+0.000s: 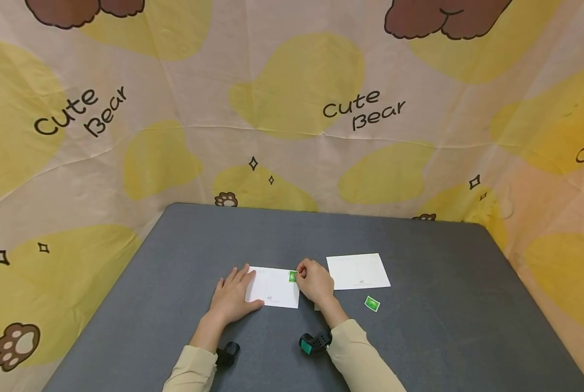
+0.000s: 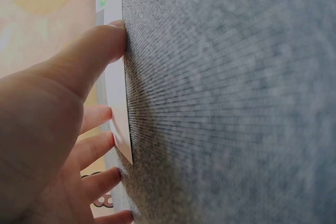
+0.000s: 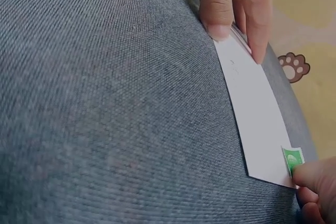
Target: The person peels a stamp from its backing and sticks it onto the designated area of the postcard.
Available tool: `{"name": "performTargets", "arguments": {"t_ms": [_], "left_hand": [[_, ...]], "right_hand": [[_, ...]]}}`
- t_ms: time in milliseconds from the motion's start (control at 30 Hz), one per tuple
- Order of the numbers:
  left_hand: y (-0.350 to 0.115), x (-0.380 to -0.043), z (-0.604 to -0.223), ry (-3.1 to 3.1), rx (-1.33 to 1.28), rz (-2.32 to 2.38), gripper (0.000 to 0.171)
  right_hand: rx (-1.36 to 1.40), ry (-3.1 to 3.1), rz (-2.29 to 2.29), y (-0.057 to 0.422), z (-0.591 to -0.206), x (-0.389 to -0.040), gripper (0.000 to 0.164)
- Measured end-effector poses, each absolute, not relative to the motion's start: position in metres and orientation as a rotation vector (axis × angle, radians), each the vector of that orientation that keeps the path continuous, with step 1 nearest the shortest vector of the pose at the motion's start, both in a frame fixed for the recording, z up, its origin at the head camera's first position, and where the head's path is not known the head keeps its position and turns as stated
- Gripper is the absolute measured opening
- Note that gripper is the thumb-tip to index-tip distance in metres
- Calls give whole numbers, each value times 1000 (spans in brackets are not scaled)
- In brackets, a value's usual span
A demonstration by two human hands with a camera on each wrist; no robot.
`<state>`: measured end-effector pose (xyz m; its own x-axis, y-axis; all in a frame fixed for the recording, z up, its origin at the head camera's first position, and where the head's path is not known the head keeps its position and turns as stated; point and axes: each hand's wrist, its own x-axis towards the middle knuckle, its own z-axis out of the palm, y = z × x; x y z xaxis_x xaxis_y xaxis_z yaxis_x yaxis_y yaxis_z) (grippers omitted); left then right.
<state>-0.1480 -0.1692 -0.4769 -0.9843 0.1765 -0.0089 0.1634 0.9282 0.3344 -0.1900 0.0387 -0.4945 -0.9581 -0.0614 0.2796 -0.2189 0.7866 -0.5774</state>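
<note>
Head: white rectangular paper card (image 1: 272, 291) lies flat on the dark grey tabletop (image 1: 434, 337), lower middle of the frame. Left hand (image 1: 233, 296) has fingers spread wide, bracing its left end. Right hand (image 1: 316, 280) grip is narrow, pinching a small green stamp with a pale border (image 1: 292, 276) at the card's upper right corner. Step in hand, my read: placing the stamp. Second white card (image 1: 358, 271) and second green stamp (image 1: 372, 304) lie apart, to the right. "Cute Bear" is readable on the beige-and-yellow cloth backdrop (image 1: 292, 179), cut off at right edge. Small print low on both cards: illegible.

Left wrist: thumb on the near card edge, fingers by the far side, not wrapped round it. Stamp partly visible, upper left.

Right wrist: stamp lower right, fingertip on its corner; can't tell if it's fully down. Next move likely calls for squaring it to the edges, then pressing flat. Stamp lettering unreadable.
</note>
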Motion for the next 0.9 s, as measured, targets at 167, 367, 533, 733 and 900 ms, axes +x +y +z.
{"name": "performTargets", "arguments": {"t_ms": [167, 367, 533, 733, 900], "left_hand": [[-169, -148, -477, 3045, 268, 524, 76], [-169, -148, -476, 3044, 264, 523, 75], [-169, -148, -476, 3046, 269, 532, 75], [-169, -148, -476, 3045, 274, 549, 76], [-170, -148, -476, 3046, 278, 553, 76]], "right_hand": [[164, -2819, 910, 37, -495, -193, 7], [130, -2879, 895, 36, -495, -195, 7], [155, -2850, 921, 38, -495, -195, 7], [205, -2794, 958, 41, -497, -193, 6], [283, -2769, 979, 44, -494, -189, 6]]}}
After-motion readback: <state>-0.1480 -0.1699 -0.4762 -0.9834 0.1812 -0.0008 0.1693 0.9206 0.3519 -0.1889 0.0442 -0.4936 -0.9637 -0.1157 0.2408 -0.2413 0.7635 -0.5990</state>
